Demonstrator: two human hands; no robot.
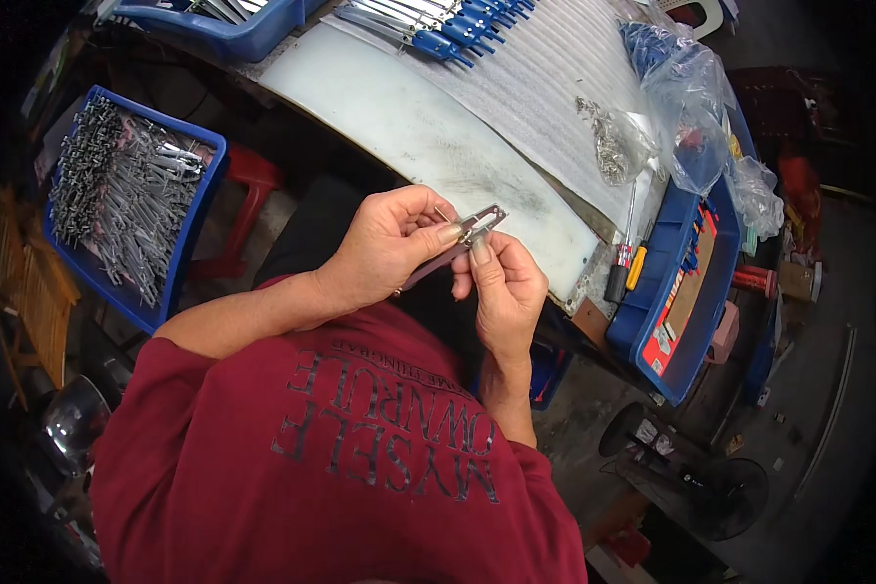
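Nearest us, at the bottom of the frame, is the maroon shirt (341, 467). Just above it, near the centre, our two hands meet over a small metal hand tool with dark handles (448, 256), raised in front of the near edge of the table. Our left hand (384, 238) grasps it between thumb and bent fingers, and a thin metal pin (444, 212) seems to stick up by the forefinger. Our right hand (509, 287) pinches the tool near its head; we cannot tell whether a small part lies under that thumb.

We judge the step in hand to be fitting or adjusting something at the head; the next move would call for a steady left hold while the right fingertips line up and press.

Farther out, right of centre, two screwdrivers (636, 270) lie beside a blue bin (652, 282). Beyond the white tabletop (399, 107), a clear bag of small metal parts (615, 146) rests on the foam sheet (545, 107), and blue-handled tools (462, 31) lie in a row at the top.
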